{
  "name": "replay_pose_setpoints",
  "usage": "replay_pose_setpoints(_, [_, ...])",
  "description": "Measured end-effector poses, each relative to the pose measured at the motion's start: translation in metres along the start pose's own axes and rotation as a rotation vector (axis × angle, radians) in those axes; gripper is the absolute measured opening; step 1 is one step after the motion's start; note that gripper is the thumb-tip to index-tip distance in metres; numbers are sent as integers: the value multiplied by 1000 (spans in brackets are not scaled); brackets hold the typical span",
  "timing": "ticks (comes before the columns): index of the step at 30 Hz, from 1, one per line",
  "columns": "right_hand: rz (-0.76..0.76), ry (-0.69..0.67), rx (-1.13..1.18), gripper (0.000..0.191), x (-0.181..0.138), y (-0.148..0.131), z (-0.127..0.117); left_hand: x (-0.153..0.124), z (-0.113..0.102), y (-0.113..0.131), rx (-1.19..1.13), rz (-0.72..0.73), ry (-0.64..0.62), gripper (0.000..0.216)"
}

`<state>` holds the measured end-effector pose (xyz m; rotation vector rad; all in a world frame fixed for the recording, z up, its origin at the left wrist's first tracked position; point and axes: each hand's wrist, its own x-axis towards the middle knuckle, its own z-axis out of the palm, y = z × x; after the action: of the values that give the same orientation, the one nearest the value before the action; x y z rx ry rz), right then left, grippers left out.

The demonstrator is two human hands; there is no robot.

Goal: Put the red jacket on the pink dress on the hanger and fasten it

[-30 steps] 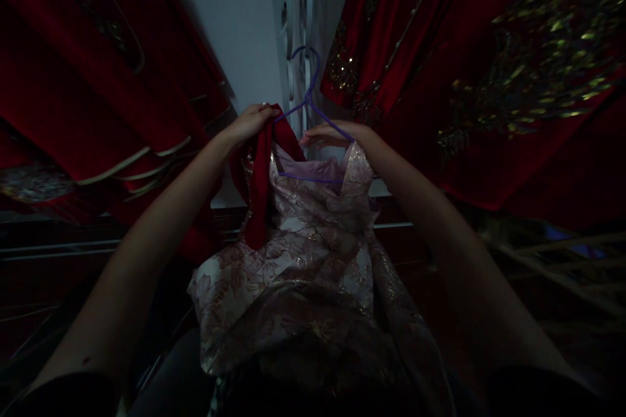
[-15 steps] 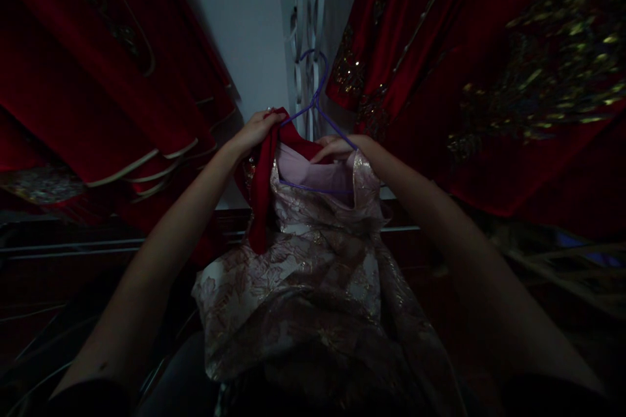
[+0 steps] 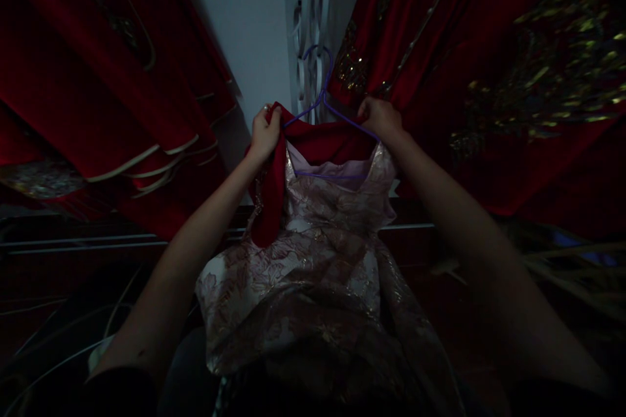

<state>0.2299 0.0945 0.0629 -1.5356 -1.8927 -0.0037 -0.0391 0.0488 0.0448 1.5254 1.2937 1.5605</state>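
A pale pink and gold patterned dress (image 3: 332, 205) hangs on a purple hanger (image 3: 323, 81) in front of me, its skirt spreading toward my lap. Behind its neckline stretches a red garment (image 3: 325, 141), one end of which falls over the dress's left side. My left hand (image 3: 267, 133), with a ring on it, pinches the red garment at the hanger's left shoulder. At the right shoulder, the closed fingers of my right hand (image 3: 382, 120) hold the red garment's other upper corner against the hanger arm. Dim light hides the exact grip of the right fingers.
Red cloths with gold trim hang on the left (image 3: 147, 117) and, with gold sequins, on the right (image 3: 440, 111). The hanger's hook is by a white ornamental metal grille (image 3: 313, 26) beside a pale wall (image 3: 239, 19). Pale cords lie at lower left.
My right hand has come out from inside the neckline and moved up and right to the hanger's right shoulder. The red garment now spans the hanger. My left hand has shifted slightly right.
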Motion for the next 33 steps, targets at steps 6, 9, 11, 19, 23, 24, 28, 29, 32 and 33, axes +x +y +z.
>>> replay_pose_setpoints(6, [38,51,-50,23,-28,46,-38,-13,0,-4,90,107,58,32])
replay_pose_setpoints(9, [56,94,-139,28,-42,60,-61,-20,-2,-9,175,108,82,34])
replay_pose_setpoints(11, [69,104,-208,29,-52,64,-74,-22,-4,-15,278,142,114,35])
replay_pose_setpoints(19, [326,-62,-515,27,-93,43,-116,-20,-1,-34,577,370,316,31])
replay_pose_setpoints(23, [297,-116,-396,21,-104,23,-114,-19,5,-40,568,375,363,28])
replay_pose_setpoints(24, [292,-106,-328,21,-104,21,-108,-19,6,-42,555,374,364,28])
replay_pose_setpoints(28, [196,125,-18,23,-92,24,-67,-24,6,-45,480,405,445,30])
replay_pose_setpoints(29, [162,184,46,21,-86,27,-54,-27,5,-45,463,425,482,30])
replay_pose_setpoints(32, [174,302,211,23,-70,27,-17,-36,4,-44,430,471,481,29])
replay_pose_setpoints(33, [176,337,267,25,-67,24,-4,-40,5,-44,430,482,421,27])
